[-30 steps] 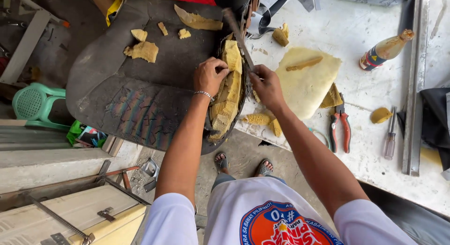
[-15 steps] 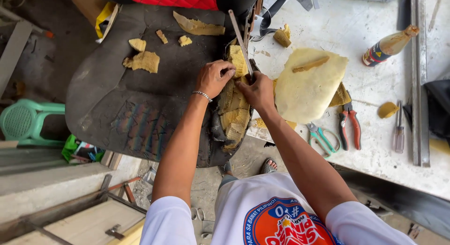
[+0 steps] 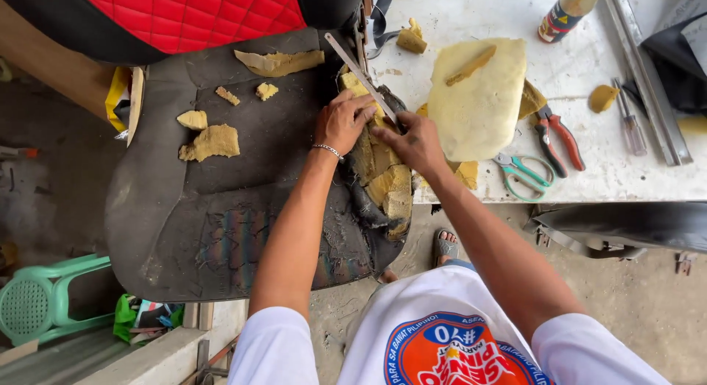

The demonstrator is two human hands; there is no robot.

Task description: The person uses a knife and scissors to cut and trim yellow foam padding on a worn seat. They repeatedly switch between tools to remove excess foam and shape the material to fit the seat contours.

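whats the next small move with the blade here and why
Probably draw the blade a little further along the yellow foam. The right hand grips its near end, the left hand presses the foam beside it, and foam is stuck along the seat edge.

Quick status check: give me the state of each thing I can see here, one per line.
Left hand: pressing on the foam edge.
Right hand: gripping the long blade.
Long blade: angled, laid against the foam.
Seat base: dark, worn, lying flat.
Edge foam: yellow, torn, crumbling.
Foam scraps: loose on the seat.
Foam sheet: flat on the table.
Scissors: lying idle.
Pliers: lying idle.
Bottle: on its side.
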